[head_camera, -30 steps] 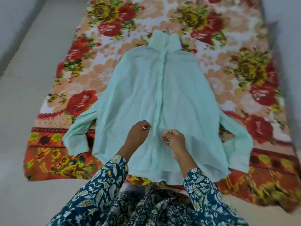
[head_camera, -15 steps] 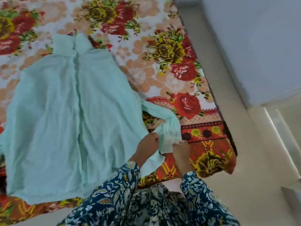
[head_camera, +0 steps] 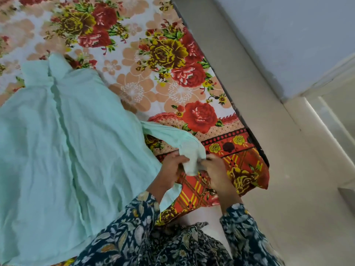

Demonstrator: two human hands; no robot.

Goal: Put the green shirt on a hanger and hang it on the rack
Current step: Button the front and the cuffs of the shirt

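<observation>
Covering most of the floor was a floral bedsheet (head_camera: 153, 54), printed with red and yellow roses on a pale ground and finished with an orange patterned border at its near edge. To its right ran a strip of bare grey floor (head_camera: 288, 189), then a pale blue wall (head_camera: 288, 35) with a light skirting at its foot.

On the left part of the sheet lay the green shirt (head_camera: 57, 150), spread flat, its collar pointing away from the person and its button line running down the middle. One sleeve (head_camera: 172, 139) stretched out to the right across the sheet's border.

At the end of that sleeve, the left hand (head_camera: 171, 169) was curled closed on the cuff (head_camera: 191, 162), pinching the fabric from the left side. Just beside it, the right hand (head_camera: 217, 171) gripped the same cuff from the right, fingers folded tight on the cloth. Both hands were lifted slightly above the orange border, with the cuff bunched between them. Dark blue floral-print sleeves (head_camera: 134, 217) covered both forearms.
</observation>
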